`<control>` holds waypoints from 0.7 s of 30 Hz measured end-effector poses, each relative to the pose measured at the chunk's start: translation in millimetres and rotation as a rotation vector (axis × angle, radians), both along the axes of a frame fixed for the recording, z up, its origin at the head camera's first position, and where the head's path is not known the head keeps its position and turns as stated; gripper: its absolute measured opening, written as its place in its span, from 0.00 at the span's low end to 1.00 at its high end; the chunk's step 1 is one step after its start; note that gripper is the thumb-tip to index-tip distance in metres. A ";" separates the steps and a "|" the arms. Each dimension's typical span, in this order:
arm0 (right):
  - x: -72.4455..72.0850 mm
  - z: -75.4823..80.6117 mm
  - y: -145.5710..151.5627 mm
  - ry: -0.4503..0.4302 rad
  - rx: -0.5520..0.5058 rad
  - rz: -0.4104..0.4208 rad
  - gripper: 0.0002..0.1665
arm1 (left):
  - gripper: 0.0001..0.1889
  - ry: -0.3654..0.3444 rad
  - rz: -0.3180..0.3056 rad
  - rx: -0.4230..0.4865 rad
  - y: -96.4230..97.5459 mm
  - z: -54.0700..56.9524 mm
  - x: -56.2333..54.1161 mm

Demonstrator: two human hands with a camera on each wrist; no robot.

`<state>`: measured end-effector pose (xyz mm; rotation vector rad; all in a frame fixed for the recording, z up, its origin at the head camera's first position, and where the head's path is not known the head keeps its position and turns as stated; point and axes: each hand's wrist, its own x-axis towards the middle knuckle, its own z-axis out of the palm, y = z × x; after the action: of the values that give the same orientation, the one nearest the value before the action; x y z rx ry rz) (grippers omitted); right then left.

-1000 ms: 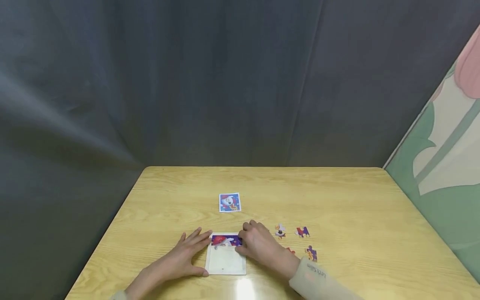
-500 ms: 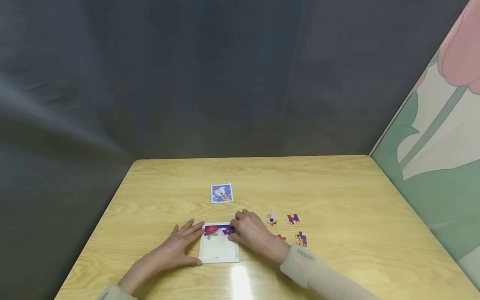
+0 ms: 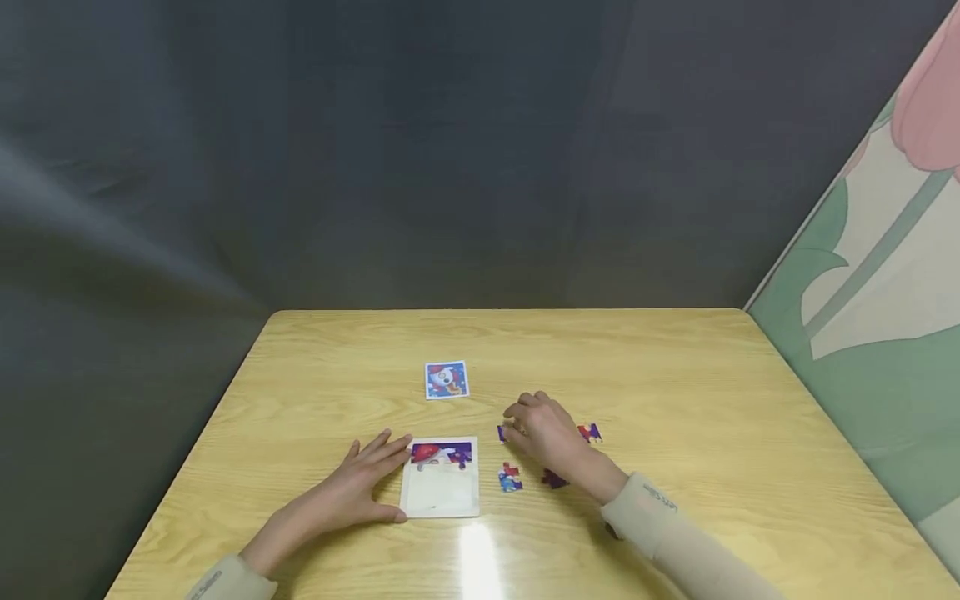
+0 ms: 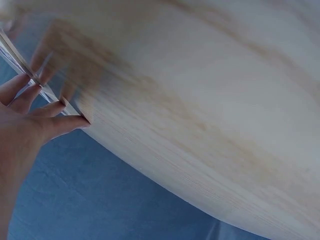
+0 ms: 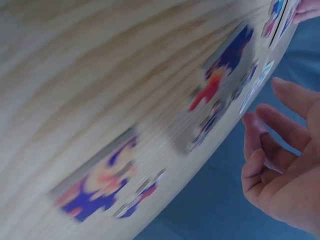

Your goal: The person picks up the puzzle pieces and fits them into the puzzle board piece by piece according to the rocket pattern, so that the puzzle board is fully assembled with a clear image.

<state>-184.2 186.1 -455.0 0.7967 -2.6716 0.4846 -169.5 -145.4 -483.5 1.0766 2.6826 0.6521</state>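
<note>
A white square puzzle tray (image 3: 441,493) lies on the table, its top row filled with joined purple and red jigsaw pieces (image 3: 426,451). My left hand (image 3: 360,483) rests spread along the tray's left edge, fingers at the upper corner and thumb at the lower. In the left wrist view, the fingertips (image 4: 62,101) touch that edge. Over the loose pieces right of the tray is my right hand (image 3: 551,433), its fingers bent with nothing held between them. A red and blue jigsaw piece (image 3: 510,477) lies between hand and tray; other pieces are partly hidden under the hand.
Behind the tray lies a small picture card (image 3: 447,380) with a white cartoon dog. Another loose piece (image 3: 589,432) sits right of my right hand, and a dark purple one (image 3: 555,479) shows below it. A dark curtain (image 3: 480,167) hangs behind the table.
My right hand has left the tray's upper right corner and moved right over the loose pieces. A purple piece now shows in that corner. The left hand stays at the tray.
</note>
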 end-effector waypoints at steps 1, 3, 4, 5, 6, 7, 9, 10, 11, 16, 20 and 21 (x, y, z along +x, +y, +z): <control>0.5 -0.7 4.8 -0.004 0.001 -0.007 0.13 | 0.47 0.000 -0.006 -0.001 1.2 -0.1 -0.8; 1.1 -2.1 12.3 -0.019 0.010 -0.014 0.14 | 0.47 -0.003 -0.012 -0.006 2.4 -0.1 -1.7; 0.9 -2.7 14.8 -0.033 0.017 -0.013 0.15 | 0.47 -0.007 -0.011 -0.010 2.3 -0.2 -1.8; 0.7 -3.1 16.6 -0.045 0.024 -0.009 0.16 | 0.48 -0.009 -0.009 -0.013 1.9 -0.4 -2.0; 0.3 -3.2 17.7 -0.059 0.031 -0.002 0.16 | 0.48 -0.009 -0.006 -0.017 1.2 -0.4 -2.1; 0.2 -3.2 18.3 -0.073 0.039 0.005 0.17 | 0.48 -0.010 -0.004 -0.021 0.5 -0.3 -1.9; -0.5 -3.3 18.5 -0.099 0.046 0.020 0.19 | 0.48 -0.011 -0.001 -0.026 -0.5 0.2 -1.4; -0.9 -3.2 18.3 -0.109 0.048 0.025 0.19 | 0.48 -0.014 0.000 -0.025 -0.7 0.6 -1.4; -1.2 -3.2 18.0 -0.116 0.048 0.028 0.20 | 0.48 -0.018 0.000 -0.022 -0.6 1.1 -1.4; -2.8 -4.4 16.5 -0.151 0.020 0.022 0.19 | 0.48 -0.049 -0.008 -0.018 1.6 3.9 -1.5; -5.4 -5.4 15.0 -0.225 -0.025 -0.014 0.16 | 0.48 -0.059 -0.002 -0.040 2.1 5.6 -2.7; -6.1 -5.4 14.9 -0.255 -0.039 -0.027 0.15 | 0.48 -0.057 -0.005 -0.041 2.1 5.7 -3.0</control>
<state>-190.3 201.0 -460.4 0.7302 -2.8898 0.6696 -172.5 -143.3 -477.9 1.0377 2.6325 0.6143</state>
